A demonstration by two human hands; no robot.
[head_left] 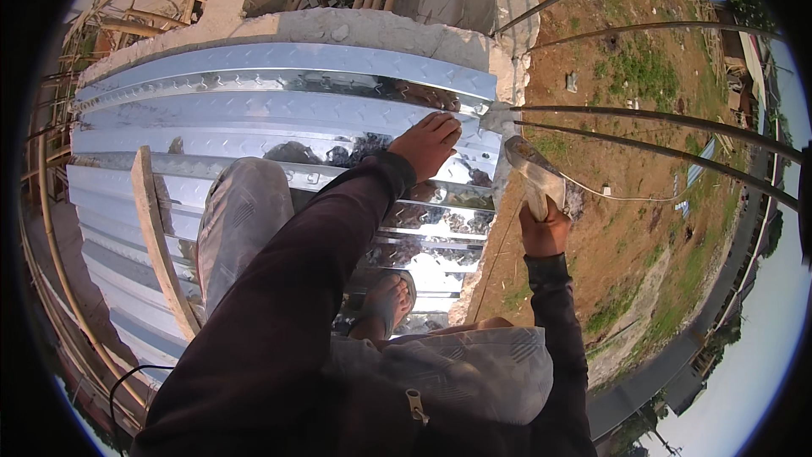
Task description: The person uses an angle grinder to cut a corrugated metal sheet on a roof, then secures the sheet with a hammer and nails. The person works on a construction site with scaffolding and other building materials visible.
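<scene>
Shiny corrugated metal decking sheets [254, 110] lie side by side below me. My left hand [427, 145] rests on them near their right end, fingers bent a little over a rib, with no tool showing in it. Out past the right edge, my right hand [545, 233] is closed round the pale handle of a hammer [533, 161]. The hammer's worn head is up, near the concrete edge [505, 76]. My sandalled foot [391, 303] stands on the sheets between my bent knees.
A wooden plank [157, 241] lies across the sheets at left. Long dark steel bars [660, 123] reach out from the concrete over a drop to grassy brown ground [626, 245]. Bamboo poles [55, 228] stand along the left side. A thin wire [626, 197] hangs at right.
</scene>
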